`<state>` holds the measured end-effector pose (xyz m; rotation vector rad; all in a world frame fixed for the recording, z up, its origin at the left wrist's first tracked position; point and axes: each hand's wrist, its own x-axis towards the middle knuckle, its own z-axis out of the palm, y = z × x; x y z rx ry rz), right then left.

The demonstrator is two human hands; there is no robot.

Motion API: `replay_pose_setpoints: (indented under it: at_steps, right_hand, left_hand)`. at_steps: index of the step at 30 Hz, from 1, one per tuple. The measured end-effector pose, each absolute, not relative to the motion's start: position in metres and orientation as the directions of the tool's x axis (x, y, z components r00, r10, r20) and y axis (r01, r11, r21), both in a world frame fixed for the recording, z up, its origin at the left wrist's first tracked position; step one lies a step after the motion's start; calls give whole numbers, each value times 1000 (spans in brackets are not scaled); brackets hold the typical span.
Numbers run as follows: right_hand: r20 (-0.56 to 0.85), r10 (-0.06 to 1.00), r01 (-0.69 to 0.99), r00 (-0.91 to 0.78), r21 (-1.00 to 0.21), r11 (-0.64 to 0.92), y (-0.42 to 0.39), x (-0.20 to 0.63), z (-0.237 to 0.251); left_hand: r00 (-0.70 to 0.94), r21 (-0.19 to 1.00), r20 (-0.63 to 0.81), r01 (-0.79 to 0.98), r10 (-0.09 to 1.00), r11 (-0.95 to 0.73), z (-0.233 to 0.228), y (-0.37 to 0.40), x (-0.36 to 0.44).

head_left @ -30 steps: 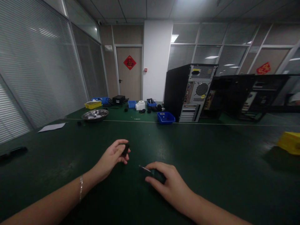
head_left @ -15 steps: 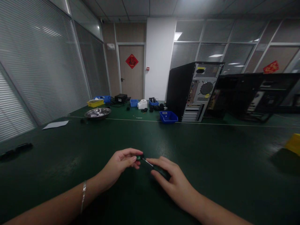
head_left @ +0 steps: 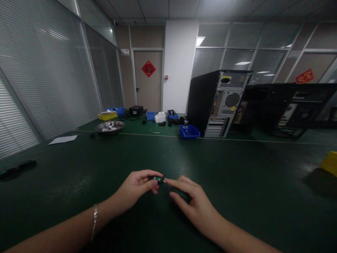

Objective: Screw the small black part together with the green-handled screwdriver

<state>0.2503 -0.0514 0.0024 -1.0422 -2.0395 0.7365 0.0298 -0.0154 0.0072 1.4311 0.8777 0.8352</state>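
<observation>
Between the thumb and fingers of my left hand (head_left: pixel 140 184) is a small green circuit board (head_left: pixel 158 179) with a dark part at its right end. My right hand (head_left: pixel 192 196) is closed round the dark handle of a screwdriver (head_left: pixel 181 194), the index finger stretched along its metal shaft. The shaft's tip is at the dark end of the board; whether it touches a screw is too small to tell. Both hands are above the green tabletop (head_left: pixel 126 154), close to each other.
A blue bin (head_left: pixel 189 132) stands before a black computer tower (head_left: pixel 204 102). Further left are a metal bowl (head_left: pixel 110 127), a sheet of paper (head_left: pixel 63 139) and a yellow tray (head_left: pixel 107 115). A dark object (head_left: pixel 18 168) lies at the left edge, a yellow one (head_left: pixel 329 163) at the right.
My left hand has shifted slightly right and down with the circuit board, which is closer to my right hand. More of the board's green face shows. The right hand is almost unmoved.
</observation>
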Motion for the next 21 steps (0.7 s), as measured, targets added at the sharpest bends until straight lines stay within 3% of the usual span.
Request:
replay_pose_setpoints:
  at_steps: [8, 21]
  right_hand:
    - [352, 833, 414, -427, -742, 527, -51, 249, 2]
    - [372, 826, 401, -423, -741, 538, -52, 249, 2]
  left_hand:
    - [454, 995, 50, 53, 889, -83, 9, -17, 33]
    - [500, 999, 36, -48, 865, -14, 3, -19, 35]
